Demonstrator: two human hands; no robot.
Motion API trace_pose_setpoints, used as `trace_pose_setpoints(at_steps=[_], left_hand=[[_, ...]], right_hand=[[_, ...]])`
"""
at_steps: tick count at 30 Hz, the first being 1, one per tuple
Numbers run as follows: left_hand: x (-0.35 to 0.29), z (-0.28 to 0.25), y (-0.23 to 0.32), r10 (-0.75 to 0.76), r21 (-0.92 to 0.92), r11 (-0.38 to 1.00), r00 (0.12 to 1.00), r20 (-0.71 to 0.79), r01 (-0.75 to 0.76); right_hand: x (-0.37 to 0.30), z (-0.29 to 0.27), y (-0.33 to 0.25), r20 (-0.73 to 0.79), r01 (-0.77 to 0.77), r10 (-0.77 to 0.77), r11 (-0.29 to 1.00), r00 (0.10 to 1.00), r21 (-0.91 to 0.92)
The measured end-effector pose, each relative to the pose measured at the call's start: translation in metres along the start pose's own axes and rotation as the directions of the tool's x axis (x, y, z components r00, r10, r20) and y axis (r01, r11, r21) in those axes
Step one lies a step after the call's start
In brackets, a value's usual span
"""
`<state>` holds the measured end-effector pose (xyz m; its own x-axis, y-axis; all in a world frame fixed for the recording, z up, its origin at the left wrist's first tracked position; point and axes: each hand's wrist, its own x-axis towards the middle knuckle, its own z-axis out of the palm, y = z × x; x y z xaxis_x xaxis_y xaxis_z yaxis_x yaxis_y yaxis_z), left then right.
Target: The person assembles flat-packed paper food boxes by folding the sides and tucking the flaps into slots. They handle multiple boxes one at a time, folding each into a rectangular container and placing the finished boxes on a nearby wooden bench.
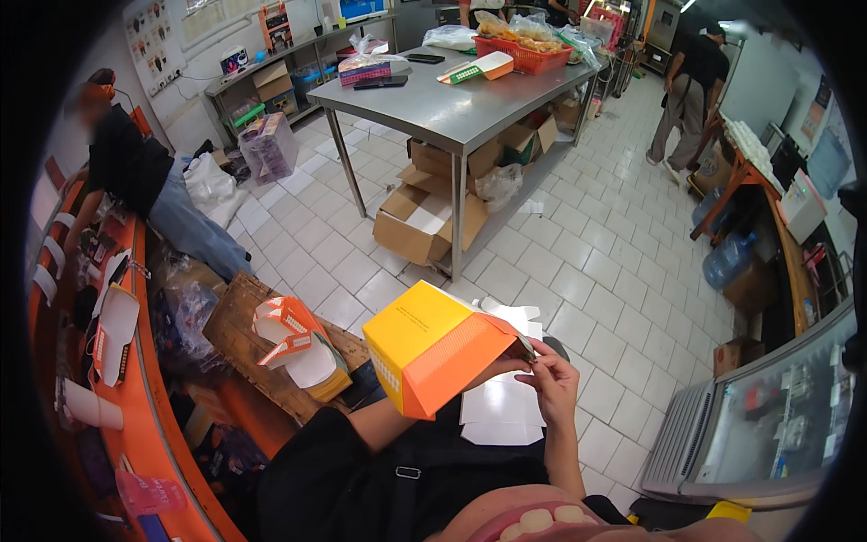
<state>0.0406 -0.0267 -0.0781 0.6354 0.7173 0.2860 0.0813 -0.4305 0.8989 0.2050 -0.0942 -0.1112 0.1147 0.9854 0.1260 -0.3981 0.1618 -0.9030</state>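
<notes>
Two hands are on one carton here: we've got the yellow-and-orange box (415,327) up in the air above our lap, tilted, with a flat white card sheet (501,414) lying below it. Our right hand (553,378) has thumb and fingers pinched together on the edge at the box's right end. Our left hand (498,366) reaches in underneath, mostly hidden by the cardboard, so we honestly can't tell how it's gripping.

Best guess, we're mid-fold, working the end panels into shape. Next bit probably calls for steadying the body from below while the pinching fingers line up that edge without creasing it.

As for writing: there's small dark print on the yellow top and pale lettering down the left side, nothing we'd quote. The orange-and-white cartons (302,339) on the wooden bench (237,318) carry similar pale printing, and so does the pink cup (152,492) by the orange counter (155,415). The wall poster (149,41) is too small to read.
</notes>
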Motion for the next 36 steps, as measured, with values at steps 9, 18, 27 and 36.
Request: trace_pose_setpoints(at_steps=[9,18,27,36], left_hand=[[-0.014,-0.018,0.024,-0.213,-0.453,0.867,0.976,0.042,0.208],[-0.016,-0.002,0.048,0.031,-0.474,0.872,0.98,-0.195,-0.122],[0.008,0.021,0.027,0.081,0.133,0.99,0.973,-0.216,-0.052],[0.054,0.072,-0.031,0.017,0.637,0.734,0.944,0.33,-0.236]], right_hand=[[0.001,0.027,-0.009,0.027,0.087,-0.086,0.996,0.996,-0.037],[-0.003,0.036,-0.033,0.029,0.178,-0.182,0.979,0.983,0.094],[0.0,0.021,0.018,-0.149,0.214,-0.223,0.974,0.963,-0.074],[-0.082,-0.145,-0.057,-0.704,0.551,-0.439,0.83,0.558,-0.08]])
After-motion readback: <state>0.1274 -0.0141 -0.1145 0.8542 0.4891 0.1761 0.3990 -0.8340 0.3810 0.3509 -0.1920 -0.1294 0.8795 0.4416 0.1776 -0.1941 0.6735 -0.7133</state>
